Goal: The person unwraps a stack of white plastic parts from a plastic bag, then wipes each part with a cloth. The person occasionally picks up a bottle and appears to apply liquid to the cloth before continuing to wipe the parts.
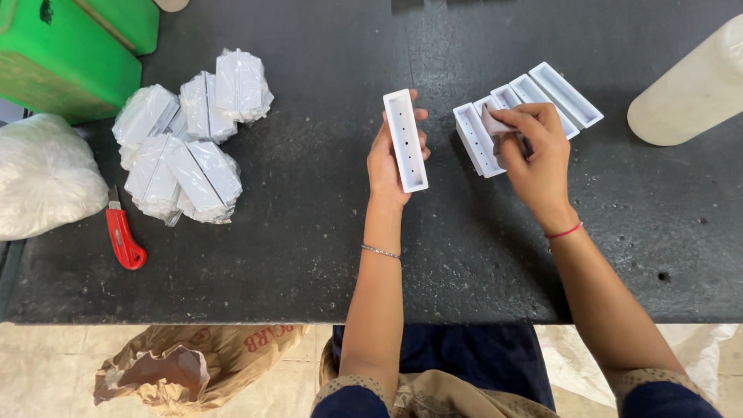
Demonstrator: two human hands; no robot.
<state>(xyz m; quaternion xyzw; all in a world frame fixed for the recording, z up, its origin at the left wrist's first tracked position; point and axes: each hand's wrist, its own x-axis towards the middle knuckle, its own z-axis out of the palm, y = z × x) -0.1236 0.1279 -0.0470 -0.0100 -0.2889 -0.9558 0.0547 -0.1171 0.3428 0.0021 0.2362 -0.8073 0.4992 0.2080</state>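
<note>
White tray (405, 139) gripped in left hand (387, 159), long side pointing away from body. Right hand (534, 151) close beside, fingers pinched on small white piece (493, 122) above row of trays (542, 97).

A single head-worn camera looks almost straight down from above onto a black worktable (232, 255), close enough that both forearms enter from the bottom edge. The table's near edge runs across the lower frame, with floor and lap below it. The table's far side is cut off at top.
</note>
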